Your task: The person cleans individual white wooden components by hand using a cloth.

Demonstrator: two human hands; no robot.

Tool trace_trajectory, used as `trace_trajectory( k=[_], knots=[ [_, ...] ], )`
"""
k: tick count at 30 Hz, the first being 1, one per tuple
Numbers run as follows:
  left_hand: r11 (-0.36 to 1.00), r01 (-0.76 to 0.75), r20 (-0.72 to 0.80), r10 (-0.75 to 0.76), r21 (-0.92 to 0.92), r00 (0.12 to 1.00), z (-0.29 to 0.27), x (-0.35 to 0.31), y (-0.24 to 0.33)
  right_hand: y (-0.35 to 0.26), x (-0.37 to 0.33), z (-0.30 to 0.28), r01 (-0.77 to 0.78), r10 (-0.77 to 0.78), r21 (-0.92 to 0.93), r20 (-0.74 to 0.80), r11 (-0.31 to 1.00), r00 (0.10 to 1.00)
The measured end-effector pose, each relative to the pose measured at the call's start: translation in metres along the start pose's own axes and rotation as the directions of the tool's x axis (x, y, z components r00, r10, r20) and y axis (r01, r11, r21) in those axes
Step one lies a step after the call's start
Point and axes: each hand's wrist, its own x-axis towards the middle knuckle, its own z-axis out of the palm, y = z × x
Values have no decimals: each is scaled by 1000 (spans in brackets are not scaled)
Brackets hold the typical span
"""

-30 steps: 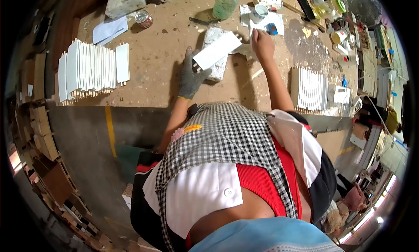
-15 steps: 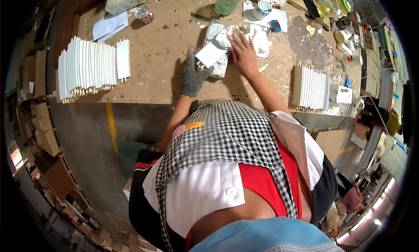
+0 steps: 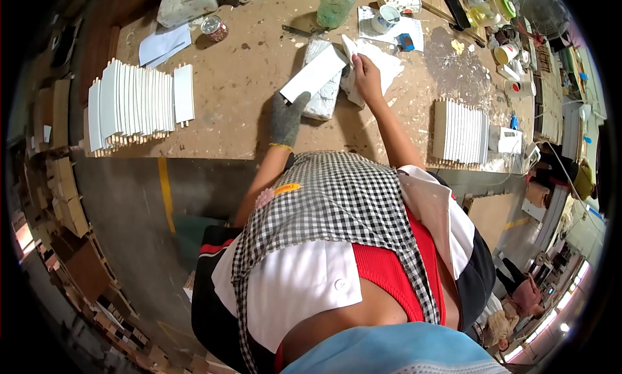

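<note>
My left hand (image 3: 289,117), in a grey work glove, grips the near end of a white-painted wooden slat (image 3: 313,74). The slat lies slanted over a wrapped, whitish block (image 3: 325,104) on the workbench. My bare right hand (image 3: 367,82) is closed on a white cloth (image 3: 382,64), pinching its edge between thumb and fingers. The cloth hangs beside the slat and spreads out to the right, apart from the slat's far end.
Rows of white slats (image 3: 137,107) stand at the bench's left, more slats (image 3: 459,131) at its right. Beyond are a green bottle (image 3: 336,6), a white cup (image 3: 386,19), a small blue block (image 3: 405,42), a tin can (image 3: 214,28) and a phone (image 3: 457,8).
My right hand has lifted off the slat and drawn the cloth to the right, baring the slat's full face. My left hand has shifted slightly nearer, holding the slat's near end.
</note>
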Motion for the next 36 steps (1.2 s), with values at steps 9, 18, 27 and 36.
trace_trajectory(
  k=[9, 18, 27, 36],
  knots=[
    [879, -280, -12, 308, 386, 951, -2, 0, 9, -59, -35, 6, 402, -402, -22, -25, 915, 915],
    [818, -286, 51, 302, 500, 952, 3, -11, 4, -78, -43, -1, 246, -208, -197, 195, 949, 959],
    [831, -223, 93, 205, 510, 974, 8, -8, 32, -1, 17, -40, -55, 53, -110, -22, 992, 998],
    [931, -28, 169, -37, 363, 985, 22, -20, 78, -125, -12, -38, 718, -737, -491, 202, 493, 644]
  ],
)
